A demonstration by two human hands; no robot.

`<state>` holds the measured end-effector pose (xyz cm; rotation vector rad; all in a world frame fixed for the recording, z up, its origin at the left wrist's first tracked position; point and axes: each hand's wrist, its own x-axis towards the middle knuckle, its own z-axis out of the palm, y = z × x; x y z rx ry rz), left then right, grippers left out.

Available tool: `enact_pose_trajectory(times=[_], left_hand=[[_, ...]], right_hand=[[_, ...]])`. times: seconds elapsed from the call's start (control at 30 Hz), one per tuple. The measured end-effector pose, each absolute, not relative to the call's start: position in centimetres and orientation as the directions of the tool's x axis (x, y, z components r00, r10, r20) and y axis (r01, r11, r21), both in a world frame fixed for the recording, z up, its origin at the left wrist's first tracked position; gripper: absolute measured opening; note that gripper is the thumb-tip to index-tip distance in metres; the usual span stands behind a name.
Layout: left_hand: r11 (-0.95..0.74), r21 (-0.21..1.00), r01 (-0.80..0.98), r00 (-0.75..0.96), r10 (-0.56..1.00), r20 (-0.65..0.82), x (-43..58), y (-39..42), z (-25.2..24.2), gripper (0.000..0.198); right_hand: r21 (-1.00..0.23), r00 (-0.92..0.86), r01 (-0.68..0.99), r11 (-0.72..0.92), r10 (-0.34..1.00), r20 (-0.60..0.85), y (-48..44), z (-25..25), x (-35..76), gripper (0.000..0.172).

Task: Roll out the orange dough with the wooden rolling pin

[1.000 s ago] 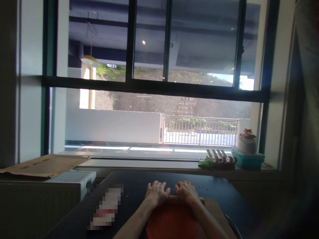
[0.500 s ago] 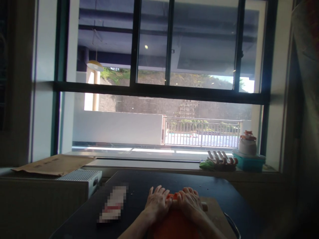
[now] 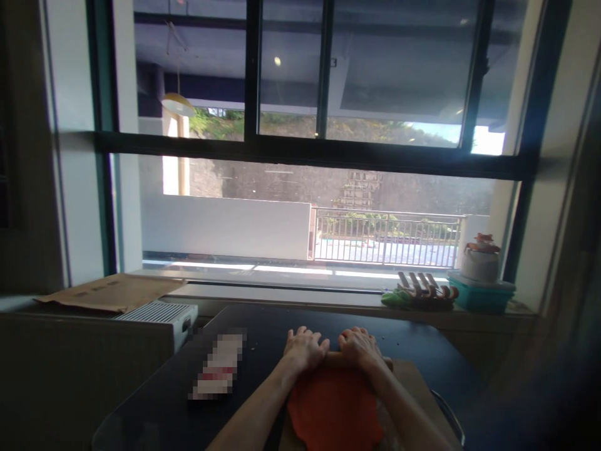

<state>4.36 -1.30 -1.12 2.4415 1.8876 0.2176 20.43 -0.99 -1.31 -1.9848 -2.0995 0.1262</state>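
A flat orange sheet of dough lies on a wooden board on the dark table. At its far edge a wooden rolling pin lies crosswise. My left hand and my right hand rest side by side on top of the pin, palms down, fingers stretched forward over it.
A pixelated packet lies on the table to the left. A white box and flat cardboard sit further left. On the window sill stand a teal container with a white pot, and a wooden rack.
My hands pulled the pin toward me over the orange sheet half a second ago, then pushed it back to the far edge. The sheet looks wider and flatter now.
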Motion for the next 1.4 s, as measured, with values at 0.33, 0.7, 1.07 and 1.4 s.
enact_pose_trajectory(times=[0.33,0.7,1.07,1.4], left_hand=[[-0.349,0.114,0.93,0.333,0.932,0.141,3.6,-5.5,-0.9,0.058],[-0.326,0.13,0.936,0.309,0.941,0.136,3.7,-4.9,-1.1,0.061],[-0.205,0.156,0.966,0.198,0.978,0.063,4.3,-0.4,-1.4,0.063],[-0.366,0.133,0.921,0.349,0.928,0.134,3.3,-6.5,-1.2,0.059]], right_hand=[[-0.19,-0.123,0.966,0.173,0.961,0.249,-5.4,-2.1,20.2,0.039],[-0.183,-0.122,0.97,0.161,0.971,0.208,-5.3,-1.6,20.1,0.039],[-0.239,-0.037,0.969,0.059,0.995,0.092,-0.3,-1.0,20.2,0.045],[-0.192,-0.184,0.953,0.236,0.95,0.252,-6.7,-2.3,20.5,0.041]])
